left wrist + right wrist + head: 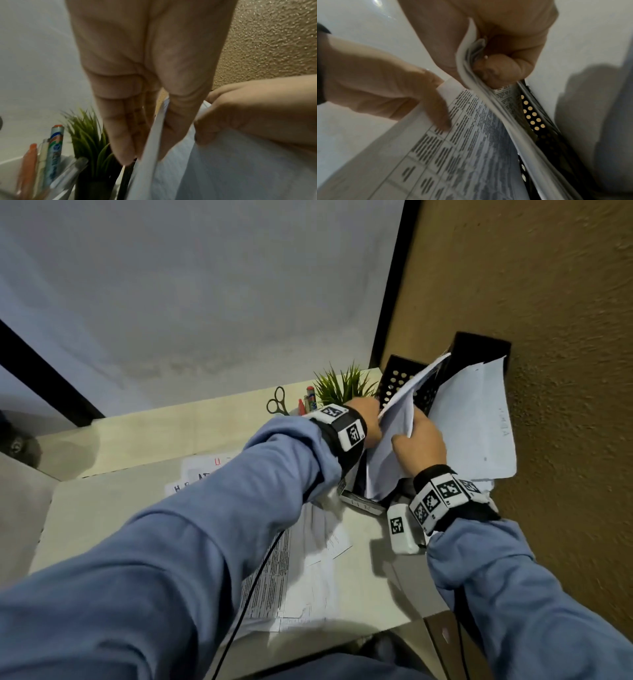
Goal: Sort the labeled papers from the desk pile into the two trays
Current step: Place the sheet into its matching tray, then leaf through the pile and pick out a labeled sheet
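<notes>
Both hands are raised at the two black perforated trays (397, 381) standing at the desk's back right corner. My right hand (481, 63) grips a bundle of white papers (394, 436) by its edge, thumb on one side and curled fingers on the other. My left hand (144, 155) pinches one printed sheet (471, 142) of that bundle between thumb and straight fingers, peeling it away from the rest. The bundle stands against the nearer tray's wall (534, 119). More sheets (472, 419) lean out of the farther tray (479, 350). The desk pile (301, 570) lies under my left forearm.
A small green plant (342, 386), scissors (276, 402) and a cup of pens (42, 155) stand just left of the trays. A brown textured wall (548, 371) closes the right side. A white tagged box (400, 529) and a black cable (253, 594) lie on the desk.
</notes>
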{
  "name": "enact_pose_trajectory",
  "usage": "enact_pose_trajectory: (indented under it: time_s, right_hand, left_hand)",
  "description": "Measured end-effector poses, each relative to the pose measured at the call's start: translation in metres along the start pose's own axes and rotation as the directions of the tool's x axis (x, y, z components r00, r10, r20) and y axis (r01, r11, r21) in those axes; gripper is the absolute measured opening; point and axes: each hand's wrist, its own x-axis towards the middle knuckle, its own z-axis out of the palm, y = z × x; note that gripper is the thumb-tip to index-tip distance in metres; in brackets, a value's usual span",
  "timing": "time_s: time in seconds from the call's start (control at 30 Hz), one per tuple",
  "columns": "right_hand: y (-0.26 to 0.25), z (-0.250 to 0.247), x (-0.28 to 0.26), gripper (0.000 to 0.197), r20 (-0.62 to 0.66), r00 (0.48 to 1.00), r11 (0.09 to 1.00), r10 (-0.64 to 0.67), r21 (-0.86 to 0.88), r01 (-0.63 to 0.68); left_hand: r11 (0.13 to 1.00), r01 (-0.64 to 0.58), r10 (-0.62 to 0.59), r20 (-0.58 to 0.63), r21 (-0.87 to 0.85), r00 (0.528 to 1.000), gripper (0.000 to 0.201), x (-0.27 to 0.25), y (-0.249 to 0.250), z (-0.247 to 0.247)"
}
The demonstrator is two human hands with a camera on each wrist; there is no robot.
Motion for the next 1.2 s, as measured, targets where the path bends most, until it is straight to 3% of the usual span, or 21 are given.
enact_pose_trajectory:
  time_s: [0.07,0.2,0.27,0.37,0.47,0.57,0.67,0.73,0.8,0.87,0.93,1.0,1.03,1.1,1.2]
  right_hand:
    - [0.004,0.004,-0.001,0.060,-0.004,1.000,0.999,0.018,-0.039,-0.018]
    - [-0.002,0.005,0.000,0.063,-0.083,0.996,0.992,0.038,-0.114,-0.047]
    - [-0.006,0.007,0.001,0.064,-0.105,0.993,0.986,0.059,-0.151,-0.075]
    - [-0.008,0.016,-0.001,0.055,-0.014,0.999,0.987,0.046,-0.152,-0.048]
    - [-0.006,0.022,-0.004,0.047,0.049,0.999,0.997,-0.005,-0.083,0.009]
    - [-0.007,0.023,-0.009,0.049,-0.014,0.999,0.999,-0.038,-0.004,0.038]
    - [-0.016,0.025,-0.029,0.034,-0.167,0.978,0.978,-0.124,0.145,0.149]
    - [-0.025,0.033,-0.053,0.013,-0.197,0.950,0.929,-0.241,0.236,0.284]
    - [-0.027,0.050,-0.077,0.014,-0.084,0.935,0.901,-0.344,0.249,0.354]
    - [-0.021,0.078,-0.096,0.020,0.111,0.926,0.917,-0.362,0.221,0.332]
    - [-0.012,0.108,-0.107,0.017,0.283,0.916,0.955,-0.286,0.166,0.247]
    - [-0.001,0.136,-0.110,0.010,0.409,0.903,0.989,-0.134,0.109,0.097]
    - [0.005,0.148,-0.111,0.022,0.453,0.891,0.998,-0.035,0.054,0.012]
    - [0.018,0.169,-0.110,0.037,0.467,0.876,0.993,0.120,-0.063,-0.102]
    - [0.030,0.190,-0.111,0.027,0.404,0.884,0.970,0.235,-0.158,-0.186]
  left_hand:
    - [0.999,0.043,-0.043,0.004,0.021,0.999,0.030,-0.001,-0.005,0.009]
    - [0.983,0.028,-0.065,-0.202,-0.180,0.977,0.031,-0.004,-0.008,0.004]
    - [0.966,0.010,-0.061,-0.195,-0.257,0.979,0.032,-0.006,-0.010,0.006]
    - [0.918,-0.003,-0.069,-0.166,-0.397,0.984,0.043,-0.015,-0.017,0.017]
    - [0.793,0.001,-0.145,-0.188,-0.609,0.971,0.050,-0.030,-0.038,0.029]
    - [0.623,0.037,-0.288,-0.186,-0.781,0.939,0.031,-0.054,-0.084,0.046]
    - [0.606,0.190,-0.508,-0.193,-0.772,0.839,0.011,-0.085,-0.153,0.073]
    - [0.618,0.393,-0.642,-0.148,-0.681,0.752,0.018,-0.109,-0.200,0.094]
    - [0.573,0.602,-0.751,-0.062,-0.555,0.658,0.030,-0.132,-0.239,0.115]
    - [0.504,0.735,-0.824,0.002,-0.454,0.566,0.035,-0.152,-0.263,0.133]
    - [0.450,0.785,-0.860,0.029,-0.425,0.509,0.039,-0.165,-0.272,0.147]
    - [0.435,0.787,-0.867,0.032,-0.438,0.498,0.042,-0.174,-0.272,0.157]
    - [0.436,0.779,-0.867,0.024,-0.451,0.499,0.045,-0.177,-0.271,0.161]
    - [0.443,0.755,-0.864,-0.006,-0.483,0.503,0.049,-0.179,-0.268,0.166]
    - [0.473,0.708,-0.838,-0.020,-0.525,0.545,0.050,-0.179,-0.266,0.169]
